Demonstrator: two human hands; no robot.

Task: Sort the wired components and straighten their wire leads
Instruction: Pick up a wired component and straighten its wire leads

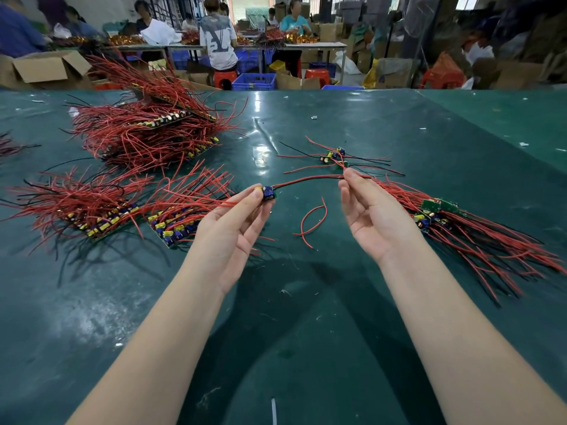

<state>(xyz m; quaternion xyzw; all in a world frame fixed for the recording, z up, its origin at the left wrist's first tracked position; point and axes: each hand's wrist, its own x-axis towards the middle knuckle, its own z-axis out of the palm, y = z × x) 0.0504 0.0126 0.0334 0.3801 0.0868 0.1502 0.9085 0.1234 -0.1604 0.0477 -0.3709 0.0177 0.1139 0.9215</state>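
Head view: straightening step in hand. My left hand (236, 222) pinches a small board with a blue capacitor (268, 192); my right hand (368, 210) pinches its red and black leads (310, 178), stretched taut between the grips above the bench (306, 302). Next, I judge: lay it on the sorted bundle (445, 216) just right of my right hand.

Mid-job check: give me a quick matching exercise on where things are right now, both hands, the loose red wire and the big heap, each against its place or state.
Things:
1. left hand
2. right hand
3. loose red wire
4. big heap of wired boards

Places or states:
A. lies alone on the green table between the hands
B. pinches the far end of the stretched leads
C. stacked at far left of the table
D. holds the small board with blue capacitor

Pairs: 1-D, 2-B, 3-A, 4-C
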